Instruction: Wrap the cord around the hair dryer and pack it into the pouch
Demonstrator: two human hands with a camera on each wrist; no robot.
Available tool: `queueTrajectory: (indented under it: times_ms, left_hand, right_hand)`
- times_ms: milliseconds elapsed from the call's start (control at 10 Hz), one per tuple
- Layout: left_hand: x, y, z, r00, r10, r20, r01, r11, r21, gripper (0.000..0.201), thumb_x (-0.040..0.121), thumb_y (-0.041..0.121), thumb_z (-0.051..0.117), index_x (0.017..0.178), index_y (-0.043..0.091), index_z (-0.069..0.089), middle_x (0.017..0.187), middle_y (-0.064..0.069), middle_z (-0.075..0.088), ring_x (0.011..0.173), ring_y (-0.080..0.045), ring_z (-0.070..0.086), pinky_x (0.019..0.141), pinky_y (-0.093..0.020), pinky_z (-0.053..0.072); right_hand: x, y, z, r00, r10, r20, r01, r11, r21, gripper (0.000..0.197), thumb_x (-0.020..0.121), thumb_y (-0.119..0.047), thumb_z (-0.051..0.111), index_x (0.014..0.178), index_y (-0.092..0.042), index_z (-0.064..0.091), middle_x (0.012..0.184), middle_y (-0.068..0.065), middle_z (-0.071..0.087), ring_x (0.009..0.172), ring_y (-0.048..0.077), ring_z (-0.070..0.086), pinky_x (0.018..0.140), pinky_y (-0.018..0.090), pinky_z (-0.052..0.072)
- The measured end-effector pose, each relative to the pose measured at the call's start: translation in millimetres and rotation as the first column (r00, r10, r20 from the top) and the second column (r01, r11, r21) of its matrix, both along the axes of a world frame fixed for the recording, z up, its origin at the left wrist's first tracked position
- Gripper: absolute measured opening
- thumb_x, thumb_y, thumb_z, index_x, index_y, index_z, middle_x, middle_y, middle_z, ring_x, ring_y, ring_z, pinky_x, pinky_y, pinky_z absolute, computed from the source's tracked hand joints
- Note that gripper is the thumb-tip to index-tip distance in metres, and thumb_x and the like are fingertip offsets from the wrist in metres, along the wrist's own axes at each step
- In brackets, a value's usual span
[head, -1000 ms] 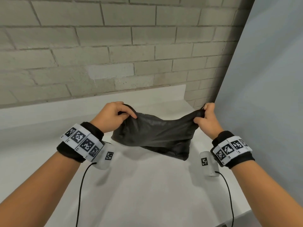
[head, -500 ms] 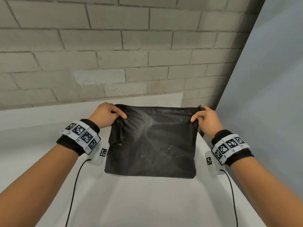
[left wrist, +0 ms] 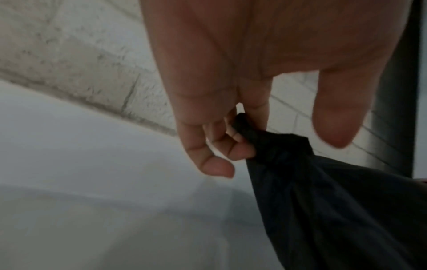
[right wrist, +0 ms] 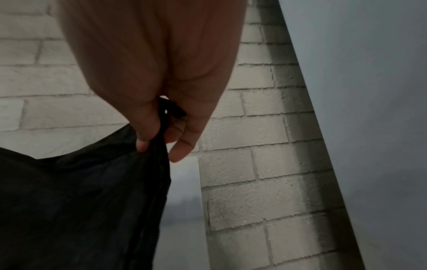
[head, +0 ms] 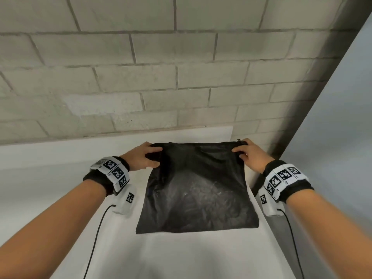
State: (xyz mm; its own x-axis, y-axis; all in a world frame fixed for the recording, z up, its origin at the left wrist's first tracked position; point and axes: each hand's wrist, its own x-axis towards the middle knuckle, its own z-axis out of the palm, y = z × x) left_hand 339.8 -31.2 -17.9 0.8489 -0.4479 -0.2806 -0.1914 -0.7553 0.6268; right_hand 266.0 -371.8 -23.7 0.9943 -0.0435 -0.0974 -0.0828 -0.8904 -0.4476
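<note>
A black fabric pouch (head: 198,190) is stretched out over the white table (head: 181,256), its top edge raised between both hands. My left hand (head: 150,157) grips the pouch's top left corner; in the left wrist view the curled fingers (left wrist: 231,146) bunch the black cloth (left wrist: 335,201). At the top right corner my right hand (head: 242,151) pinches the cloth by the zipper end; the right wrist view shows thumb and fingers (right wrist: 148,135) closed on the pouch (right wrist: 80,201). No hair dryer or cord is in view.
A pale brick wall (head: 161,77) rises right behind the table. A grey panel (head: 338,137) stands close along the right side. Black cables (head: 96,238) run from the wrist cameras back along both forearms.
The pouch hung crumpled between the hands a second ago. It has been pulled taut and spread out over the table, and both hands moved apart and slightly away from me.
</note>
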Motion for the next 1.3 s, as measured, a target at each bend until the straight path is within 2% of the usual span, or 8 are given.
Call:
queueTrajectory:
  times_ms: [100,300,500,600,700,1000,1200,1300]
  left_hand:
    - [17.6,-6.1,-20.8,0.992,0.042,0.120,-0.045,0.999,0.022,0.054,0.084,0.002,0.057,0.134,0.016,0.042,0.130,-0.008,0.037,0.117,-0.028,0.047,0.094,-0.023,0.038]
    - [40.3,-14.4,-39.7,0.958,0.089,0.271,-0.113,0.991,0.071,0.052,0.085,-0.005,0.048,0.134,0.009,0.042,0.136,-0.017,0.036,0.121,-0.033,0.045,0.105,-0.028,0.031]
    - [53.4,-11.4,-52.6,0.984,-0.018,0.176,-0.028,0.967,0.253,0.062,0.089,0.005,0.049,0.144,0.010,0.020,0.145,-0.014,0.022,0.120,-0.031,0.045,0.105,-0.025,0.029]
    - [55.5,-8.5,-61.1,0.999,-0.030,0.038,0.014,0.930,0.369,0.071,0.091,0.018,0.049,0.146,0.017,0.003,0.151,-0.011,0.012,0.123,-0.030,0.044,0.108,-0.027,0.027]
    - [57.5,-4.9,-65.1,1.000,0.001,-0.014,0.005,0.907,0.422,0.070,0.092,0.028,0.048,0.145,0.028,0.003,0.152,-0.010,0.009,0.123,-0.030,0.046,0.110,-0.030,0.027]
    - [33.7,-3.2,-48.8,0.990,0.107,0.091,-0.133,0.924,0.358,0.053,0.088,0.029,0.054,0.138,0.024,0.035,0.141,-0.013,0.031,0.117,-0.030,0.049,0.106,-0.034,0.034]
    - [-5.8,-4.4,3.3,1.000,0.003,0.002,-0.004,0.925,0.379,0.045,0.091,0.032,0.051,0.134,0.023,0.042,0.136,-0.007,0.046,0.124,-0.022,0.043,0.106,-0.027,0.028]
    - [-42.9,-4.0,32.7,0.996,-0.078,0.034,0.063,0.947,0.316,0.044,0.091,0.033,0.049,0.134,0.026,0.041,0.133,-0.001,0.047,0.108,-0.012,0.047,0.094,-0.016,0.031]
  right_hand:
    - [19.9,-7.7,-6.2,0.999,0.048,-0.018,-0.049,0.998,-0.026,0.036,0.092,0.000,0.045,0.125,-0.008,0.056,0.134,0.018,0.039,0.122,0.033,0.045,0.106,0.024,0.027]
    - [54.7,-14.4,-28.8,0.992,0.118,-0.055,-0.119,0.993,-0.024,0.042,0.090,0.002,0.048,0.132,-0.006,0.047,0.140,0.019,0.031,0.115,0.034,0.049,0.103,0.026,0.032]
    - [79.7,-19.7,-51.8,0.981,0.116,-0.158,-0.122,0.992,-0.025,0.051,0.091,-0.010,0.052,0.140,-0.009,0.035,0.142,0.020,0.026,0.116,0.034,0.049,0.106,0.029,0.031]
    - [82.8,-21.9,-60.6,0.946,0.078,-0.314,-0.108,0.991,-0.080,0.057,0.093,-0.020,0.051,0.144,-0.013,0.026,0.143,0.021,0.025,0.126,0.036,0.041,0.109,0.031,0.028]
    - [83.6,-23.8,-66.8,0.933,0.049,-0.356,-0.089,0.991,-0.098,0.057,0.093,-0.025,0.051,0.143,-0.013,0.029,0.143,0.019,0.025,0.129,0.035,0.039,0.110,0.033,0.028]
    - [63.1,-21.2,-44.1,0.971,0.013,-0.240,-0.045,0.991,-0.127,0.050,0.091,-0.024,0.054,0.138,-0.017,0.039,0.147,0.017,0.028,0.132,0.034,0.035,0.111,0.036,0.026]
    - [17.2,2.3,2.2,0.977,0.011,-0.212,-0.033,0.994,-0.101,0.049,0.092,-0.026,0.051,0.139,-0.022,0.037,0.143,0.015,0.033,0.128,0.032,0.037,0.109,0.036,0.030]
    - [-21.1,27.3,20.8,0.976,0.070,-0.207,-0.080,0.996,-0.040,0.048,0.094,-0.027,0.048,0.140,-0.020,0.036,0.142,0.012,0.037,0.130,0.027,0.038,0.107,0.027,0.029]
